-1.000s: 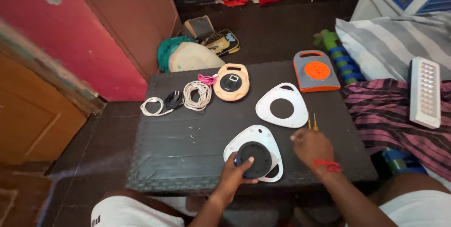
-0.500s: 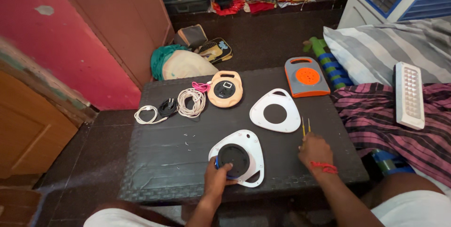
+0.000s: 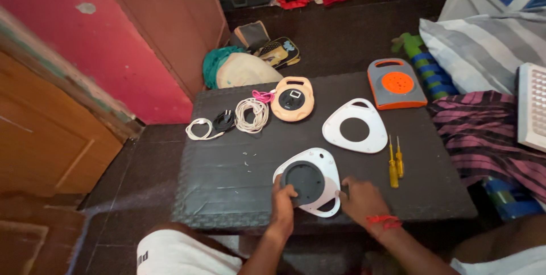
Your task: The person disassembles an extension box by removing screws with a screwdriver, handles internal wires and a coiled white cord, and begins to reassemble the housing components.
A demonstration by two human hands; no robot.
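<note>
Both hands sit on a white rounded-triangle reel casing point(image 3: 318, 187) with a dark round spool point(image 3: 304, 181) set in it, lying at the near edge of the dark table point(image 3: 227, 189). The left hand point(image 3: 283, 195) comes up from below, wrist straight, fingers curled over the spool's near-left rim, gripping it. The right hand point(image 3: 361, 200) lies palm down just right of the casing, fingertips touching its edge; its grasp cannot be told. Two yellow screwdrivers point(image 3: 395, 161) lie right of the casing, beyond the right hand
</note>
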